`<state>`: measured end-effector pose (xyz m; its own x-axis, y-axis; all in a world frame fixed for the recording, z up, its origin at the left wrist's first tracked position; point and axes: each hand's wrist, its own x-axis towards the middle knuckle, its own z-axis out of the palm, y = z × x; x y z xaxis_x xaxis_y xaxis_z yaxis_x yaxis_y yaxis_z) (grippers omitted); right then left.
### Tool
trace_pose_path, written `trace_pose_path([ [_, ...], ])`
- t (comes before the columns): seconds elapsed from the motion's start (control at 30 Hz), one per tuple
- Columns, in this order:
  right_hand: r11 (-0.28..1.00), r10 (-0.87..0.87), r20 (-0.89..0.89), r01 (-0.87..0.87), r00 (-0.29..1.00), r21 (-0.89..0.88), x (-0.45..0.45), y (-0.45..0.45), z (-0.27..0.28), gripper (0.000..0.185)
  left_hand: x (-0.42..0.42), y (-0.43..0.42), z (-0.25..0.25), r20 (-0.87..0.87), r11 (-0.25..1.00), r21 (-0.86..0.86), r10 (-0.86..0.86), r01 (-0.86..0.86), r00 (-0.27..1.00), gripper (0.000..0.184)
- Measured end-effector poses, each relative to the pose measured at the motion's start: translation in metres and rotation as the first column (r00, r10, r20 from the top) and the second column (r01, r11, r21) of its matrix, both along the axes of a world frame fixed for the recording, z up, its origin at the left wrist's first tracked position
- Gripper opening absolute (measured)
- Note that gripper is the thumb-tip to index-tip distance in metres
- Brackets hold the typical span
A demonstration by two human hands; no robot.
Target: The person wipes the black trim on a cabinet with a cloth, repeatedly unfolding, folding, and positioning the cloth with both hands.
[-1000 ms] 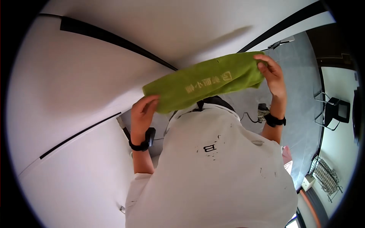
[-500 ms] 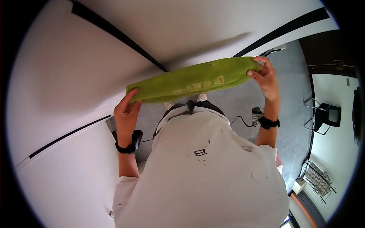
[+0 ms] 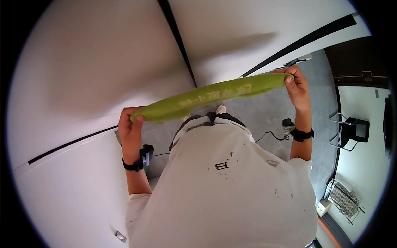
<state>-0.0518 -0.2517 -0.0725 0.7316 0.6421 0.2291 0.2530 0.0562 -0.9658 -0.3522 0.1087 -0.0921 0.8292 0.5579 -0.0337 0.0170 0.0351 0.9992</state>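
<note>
A folded green cloth (image 3: 215,94), perhaps a towel, stretches across the upper middle with pale printed characters on its face. My left hand (image 3: 130,124) pinches its left end, thumb on the near side. At the other end, my right hand (image 3: 298,87) grips the cloth between thumb and fingers and sits higher in the view. The cloth hangs in the air in front of my body, slightly bowed, its left end lower. Both wrists wear black bands.
White panels with black strips (image 3: 180,41) rise in front of me, a shadow on them. Grey floor (image 3: 248,111) lies below. A cable (image 3: 269,134) runs over it to the right. Farther right are a black chair (image 3: 356,130) and a patterned cushion (image 3: 343,200) on a metal frame.
Both hands have moved slightly apart, pulling the cloth tauter and narrower. Its printed face has tilted. The wall strips have shifted in view as my head moved.
</note>
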Motion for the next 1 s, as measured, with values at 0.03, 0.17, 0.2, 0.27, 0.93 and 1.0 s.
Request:
trace_pose_path([
  [0.03, 0.994, 0.092, -0.190, -0.079, 0.977, 0.074, 0.002, -0.004, -0.001, 0.015, -0.002, 0.004, -0.004, 0.076, 0.987, -0.160, -0.020, 0.032, 0.997, 0.017],
  [0.17, 0.993, 0.059, -0.308, -0.025, 0.950, 0.115, -0.009, 0.005, 0.016, 0.014, 0.005, -0.011, 0.019, 0.060, 0.964, -0.265, 0.025, -0.008, 0.998, 0.014],
  [0.2, 0.988, 0.029, -0.249, 0.009, 0.968, 0.152, -0.010, 0.006, 0.017, 0.015, 0.006, -0.015, 0.026, 0.061, 0.954, -0.298, 0.031, -0.011, 0.998, 0.015],
  [0.27, 0.980, 0.005, -0.186, 0.032, 0.983, 0.198, -0.006, 0.006, 0.015, 0.016, 0.004, -0.015, 0.029, 0.069, 0.946, -0.325, 0.045, -0.020, 0.997, 0.018],
  [0.93, 0.486, 0.654, 0.466, 0.142, 0.596, -0.863, -0.024, 0.033, 0.022, 0.014, 0.008, -0.005, 0.026, -0.627, 0.081, 0.754, -0.204, 0.652, 0.752, 0.015],
  [1.0, 0.373, 0.583, 0.414, 0.223, 0.699, -0.901, -0.025, 0.033, 0.019, 0.015, 0.018, -0.010, 0.021, -0.637, -0.079, 0.771, -0.098, 0.632, 0.764, 0.016],
])
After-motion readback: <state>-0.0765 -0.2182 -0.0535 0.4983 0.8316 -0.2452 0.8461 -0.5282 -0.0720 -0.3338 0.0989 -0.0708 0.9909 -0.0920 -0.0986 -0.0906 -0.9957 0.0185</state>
